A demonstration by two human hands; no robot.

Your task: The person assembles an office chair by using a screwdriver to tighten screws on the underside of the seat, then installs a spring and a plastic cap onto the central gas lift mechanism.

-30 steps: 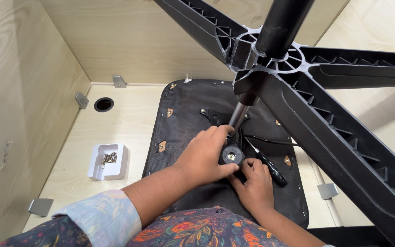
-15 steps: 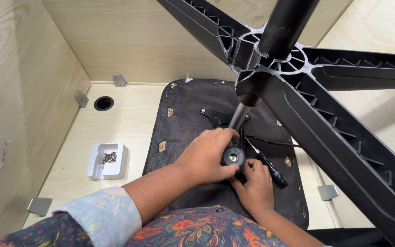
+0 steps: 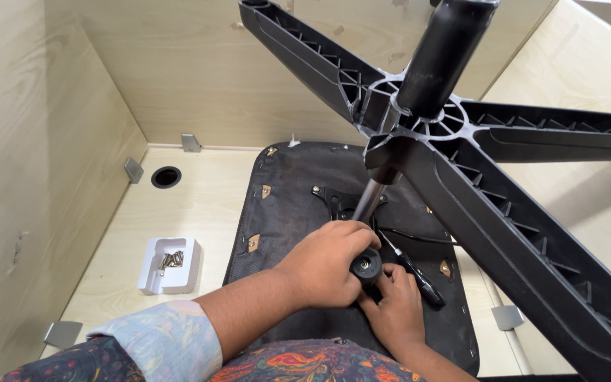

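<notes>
Nearest, the right hand (image 3: 395, 309) presses narrow-fingered on the seat underside (image 3: 298, 205), beside the round black knob (image 3: 366, 266). The left hand (image 3: 323, 263) wraps that knob, at the seat's middle. Left of the seat sits a white screw tray (image 3: 171, 265); above it rises the star-shaped chair base (image 3: 503, 219).

Chair base (image 3: 489, 184): black plastic, ribbed spokes. Gas column (image 3: 366, 201): silver-grey metal. Knob (image 3: 366, 267): black, silver centre. Seat underside (image 3: 298, 191): black fabric, tan tabs along the edge. Lever (image 3: 413, 272): black. Tray (image 3: 171, 265): white, brass-coloured screws (image 3: 172, 259) inside. Surface (image 3: 199, 205) and walls: pale wood grain; brackets grey. Sleeve (image 3: 160, 339): light blue, faint print. Lap fabric: dark, orange-red floral.
</notes>
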